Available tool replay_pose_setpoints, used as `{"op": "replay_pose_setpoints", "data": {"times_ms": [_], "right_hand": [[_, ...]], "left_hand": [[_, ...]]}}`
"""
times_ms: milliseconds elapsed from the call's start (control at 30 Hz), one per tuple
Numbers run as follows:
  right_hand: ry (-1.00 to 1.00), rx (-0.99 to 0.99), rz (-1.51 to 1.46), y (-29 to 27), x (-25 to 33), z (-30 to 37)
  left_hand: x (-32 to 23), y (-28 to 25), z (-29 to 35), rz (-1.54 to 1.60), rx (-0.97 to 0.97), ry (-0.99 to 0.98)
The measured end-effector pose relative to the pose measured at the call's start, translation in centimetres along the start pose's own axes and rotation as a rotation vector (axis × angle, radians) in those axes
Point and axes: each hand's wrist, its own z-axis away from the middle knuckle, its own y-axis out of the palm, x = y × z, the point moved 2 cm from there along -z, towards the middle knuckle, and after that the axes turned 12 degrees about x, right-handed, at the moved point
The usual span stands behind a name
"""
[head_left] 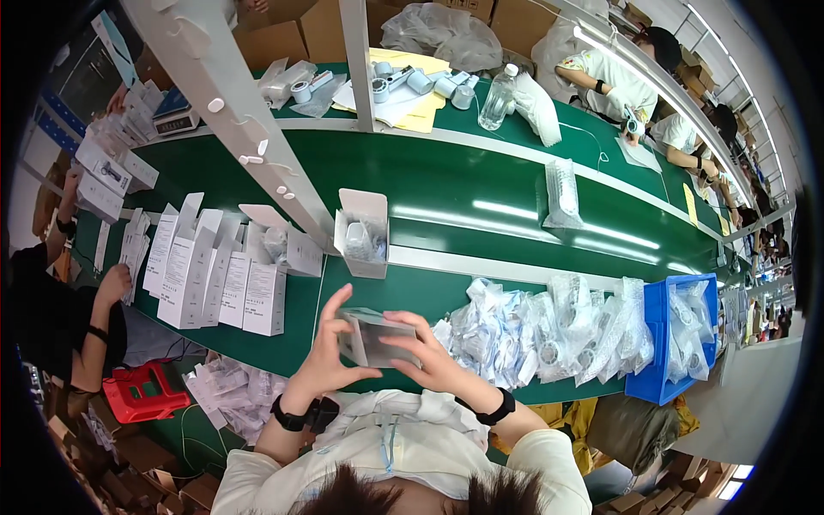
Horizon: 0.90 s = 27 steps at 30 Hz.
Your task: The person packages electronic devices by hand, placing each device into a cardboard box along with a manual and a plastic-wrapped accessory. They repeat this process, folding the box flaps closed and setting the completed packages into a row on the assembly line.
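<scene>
Both of my hands hold a small pale box [371,339] with greyish, see-through-looking sides, in front of my chest. My left hand [328,356] grips its left side, the index finger raised and the thumb low. My right hand [429,356] curls its fingers over the right side. Beyond the box, an opened white carton [364,245] stands upright with a bubble-wrapped item inside. Right of my hands lies a heap of small clear plastic packets [493,335], with bubble-wrapped items [575,335] beside it.
White cartons [193,275] stand in a row at left, near a co-worker's hand [116,281]. A blue bin [657,343] holds more wrapped items. A wrapped packet [562,196] lies on the green belt [463,193]. A metal post [249,129] rises before me. A red stool [144,393] is lower left.
</scene>
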Motion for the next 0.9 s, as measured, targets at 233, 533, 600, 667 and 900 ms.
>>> {"op": "replay_pose_setpoints", "data": {"times_ms": [233, 533, 600, 667, 900], "right_hand": [[0.430, -0.873, 0.195, -20.9, -8.7, 3.4], [1.505, -0.224, 0.821, -32.2, -24.3, 6.2], [1.528, 0.156, 0.777, -32.1, -24.9, 5.5], [1.452, -0.024, 0.708, -31.4, -27.0, 5.8], [1.290, -0.433, 0.387, -28.1, -24.1, 5.3]], "left_hand": [[1.8, 2.4, -4.2, -0.002, 0.192, 0.012], [4.2, 3.3, -4.8, -0.016, 0.163, -0.168], [4.2, 3.5, -4.6, -0.014, 0.158, -0.178], [4.3, 3.8, -4.4, -0.010, 0.162, -0.174], [4.6, 4.8, -5.4, 0.025, 0.052, -0.102]]}}
